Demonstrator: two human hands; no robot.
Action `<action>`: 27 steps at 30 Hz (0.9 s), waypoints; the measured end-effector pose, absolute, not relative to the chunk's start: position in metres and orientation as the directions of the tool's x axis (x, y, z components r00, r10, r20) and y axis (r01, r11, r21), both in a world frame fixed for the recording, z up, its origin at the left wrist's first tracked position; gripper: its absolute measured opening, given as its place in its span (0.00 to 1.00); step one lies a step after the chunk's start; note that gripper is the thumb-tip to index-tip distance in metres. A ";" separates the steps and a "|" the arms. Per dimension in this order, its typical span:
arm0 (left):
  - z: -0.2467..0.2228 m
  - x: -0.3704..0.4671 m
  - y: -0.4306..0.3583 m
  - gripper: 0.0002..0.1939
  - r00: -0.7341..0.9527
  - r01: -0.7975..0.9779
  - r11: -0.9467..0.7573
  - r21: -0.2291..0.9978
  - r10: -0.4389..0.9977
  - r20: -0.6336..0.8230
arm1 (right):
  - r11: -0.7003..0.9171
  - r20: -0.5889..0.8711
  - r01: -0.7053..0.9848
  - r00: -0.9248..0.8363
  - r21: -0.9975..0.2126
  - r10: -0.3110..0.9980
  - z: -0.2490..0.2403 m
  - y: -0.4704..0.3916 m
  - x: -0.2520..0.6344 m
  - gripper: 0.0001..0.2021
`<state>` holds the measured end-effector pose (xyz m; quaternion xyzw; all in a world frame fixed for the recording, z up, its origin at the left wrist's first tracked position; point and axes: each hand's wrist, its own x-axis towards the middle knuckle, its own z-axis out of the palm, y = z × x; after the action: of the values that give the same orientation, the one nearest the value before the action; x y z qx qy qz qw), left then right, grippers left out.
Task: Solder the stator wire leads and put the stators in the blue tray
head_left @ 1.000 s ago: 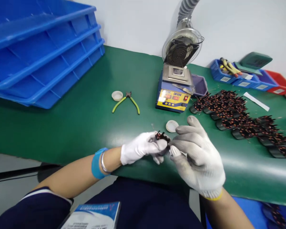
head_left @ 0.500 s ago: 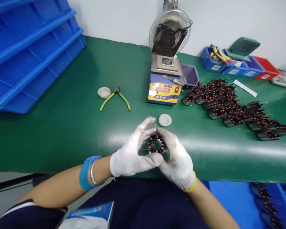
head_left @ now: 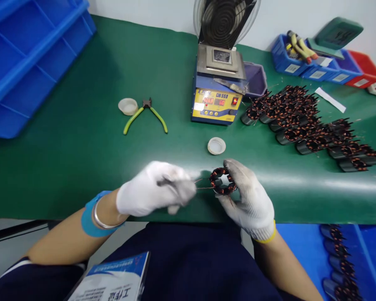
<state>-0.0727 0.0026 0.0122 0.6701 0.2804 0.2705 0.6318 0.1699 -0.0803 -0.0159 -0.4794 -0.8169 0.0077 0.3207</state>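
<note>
A copper-wound motor stator (head_left: 228,189) is held in my right hand (head_left: 249,198), gloved in white, with thumb and fingers wrapped around its right side. The ring's open centre faces up at me. Two thin copper wires (head_left: 205,188) run left from the stator to my left hand (head_left: 156,188). That gloved hand is closed, its fingertips pinching at the wire ends and smeared by motion. Just beyond the stator stands a small round white dish (head_left: 216,146). Green-handled cutting pliers (head_left: 146,109) lie splayed on the green table to the left, beside a second white dish (head_left: 128,106).
A solder pot (head_left: 219,88) with a lit display stands at the back, a purple bin (head_left: 255,79) beside it. Rows of wound stators (head_left: 301,117) fill the right. Blue bins (head_left: 285,58) line the wall; stacked blue trays (head_left: 34,62) are at left.
My left hand has left the stator's side and moved left, with wires stretched between. The right hand, holding the stator, has shifted slightly right. The whole view has tilted down.
</note>
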 end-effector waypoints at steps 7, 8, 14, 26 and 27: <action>0.008 -0.049 -0.004 0.18 0.634 0.162 0.257 0.953 0.712 -0.300 | 0.560 0.543 0.761 -0.333 -0.328 0.771 -0.017 -0.081 0.166 0.40; 0.007 -0.047 -0.006 0.18 0.666 0.162 0.302 0.940 0.669 -0.329 | 0.565 0.536 0.754 -0.342 -0.334 0.772 -0.017 -0.081 0.165 0.40; 0.005 -0.055 0.000 0.21 0.392 -0.127 0.340 0.932 0.880 -0.268 | 0.555 0.513 0.750 -0.339 -0.358 0.789 -0.016 -0.085 0.163 0.38; 0.018 -0.064 0.000 0.19 0.449 -0.349 0.327 0.879 0.881 -0.149 | 0.539 0.487 0.780 -0.353 -0.318 0.799 -0.020 -0.084 0.165 0.38; 0.016 -0.064 0.005 0.18 0.396 -0.407 0.319 0.856 0.906 -0.149 | 0.525 0.488 0.790 -0.339 -0.317 0.805 -0.018 -0.082 0.169 0.38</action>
<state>-0.0643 0.0046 0.0165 0.3815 0.3267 0.4416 0.7434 0.1685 -0.0823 -0.0180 -0.4873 -0.8181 0.0118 0.3050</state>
